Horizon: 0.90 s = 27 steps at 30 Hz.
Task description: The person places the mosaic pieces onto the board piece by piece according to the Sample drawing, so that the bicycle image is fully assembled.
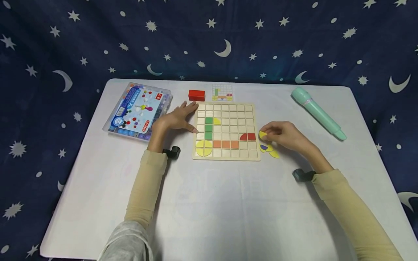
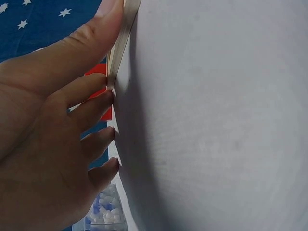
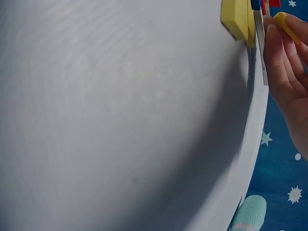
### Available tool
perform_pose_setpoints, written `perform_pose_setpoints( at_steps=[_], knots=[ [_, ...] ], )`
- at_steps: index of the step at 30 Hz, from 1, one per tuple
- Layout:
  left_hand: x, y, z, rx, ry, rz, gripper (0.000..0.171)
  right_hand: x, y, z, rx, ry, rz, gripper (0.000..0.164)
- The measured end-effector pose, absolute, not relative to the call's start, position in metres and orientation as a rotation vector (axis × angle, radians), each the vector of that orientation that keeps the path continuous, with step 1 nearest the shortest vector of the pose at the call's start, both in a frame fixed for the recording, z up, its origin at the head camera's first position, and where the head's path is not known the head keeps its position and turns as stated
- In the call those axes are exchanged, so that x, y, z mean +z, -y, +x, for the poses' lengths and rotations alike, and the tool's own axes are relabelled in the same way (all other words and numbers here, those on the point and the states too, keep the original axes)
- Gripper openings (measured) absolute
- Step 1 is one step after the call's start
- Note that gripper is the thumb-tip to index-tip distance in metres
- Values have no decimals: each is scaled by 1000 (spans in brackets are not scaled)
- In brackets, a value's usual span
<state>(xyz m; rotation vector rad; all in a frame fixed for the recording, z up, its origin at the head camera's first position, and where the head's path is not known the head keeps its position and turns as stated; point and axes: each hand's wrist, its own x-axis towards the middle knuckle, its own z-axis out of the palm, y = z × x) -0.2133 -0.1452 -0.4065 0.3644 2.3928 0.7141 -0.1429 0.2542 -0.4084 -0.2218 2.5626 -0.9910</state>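
Observation:
A square wooden grid board (image 1: pixel 230 127) lies mid-table with green, yellow, orange and red pieces in some of its cells. At its lower left corner, several yellow quarter-round pieces (image 1: pixel 204 148) form a circle. My left hand (image 1: pixel 176 117) rests at the board's left edge, its fingers spread and thumb touching the rim, as the left wrist view also shows. Beside the right edge, my right hand (image 1: pixel 282 135) pinches a yellow quarter-round piece (image 1: pixel 262 134) between thumb and fingers. Just below that hand lie loose yellow pieces (image 1: pixel 274 154) and a blue one (image 1: pixel 263 147).
Behind the board are a red block (image 1: pixel 196 95) and a small pattern card (image 1: pixel 222 92). A clear plastic case of beads (image 1: pixel 138 111) sits at the left. Toward the back right lies a mint-green cylinder, shaped like a microphone (image 1: pixel 318 113). White cloth (image 1: pixel 209 210) covers the table.

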Motion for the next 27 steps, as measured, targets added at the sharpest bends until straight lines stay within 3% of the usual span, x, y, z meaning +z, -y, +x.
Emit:
perform_pose_setpoints(
  at_steps=[8, 17, 27],
  knots=[
    [-407, 147, -214, 721, -2395, 355, 112, -406, -246, -144, -1034, -2507, -247, 30],
    [-407, 146, -215, 717, -2384, 358, 113, -412, -237, -146, -1115, -2482, -334, 19],
    [-408, 146, -215, 707, -2386, 372, 112, -413, -223, -140, -1163, -2438, -387, 23]
  ],
)
